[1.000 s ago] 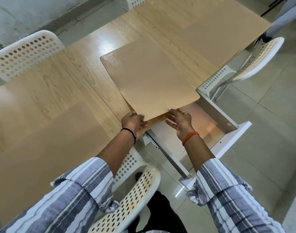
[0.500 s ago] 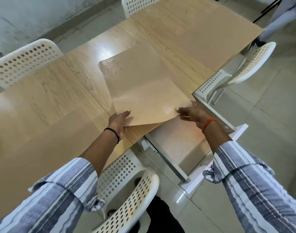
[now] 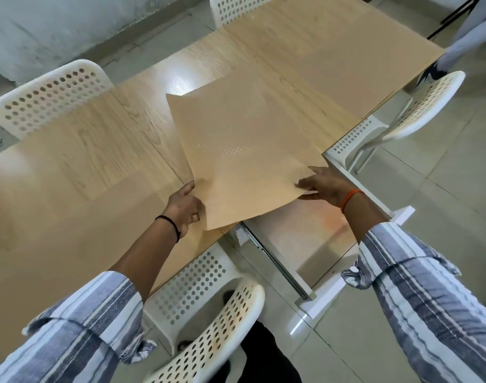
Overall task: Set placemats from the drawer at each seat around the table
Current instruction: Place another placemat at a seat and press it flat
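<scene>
Placemat in tan hung tilted over the near edge of the wooden table, above the open white drawer. Left hand gripped its near-left edge, fingers curled around it, while right hand pinched the near-right corner. White perforated chairs stood around.

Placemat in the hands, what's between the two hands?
In the head view, only the placemat's near edge spans from the left hand to the right hand.

Three placemats, four white chairs, one table, one open drawer, two hands
</scene>
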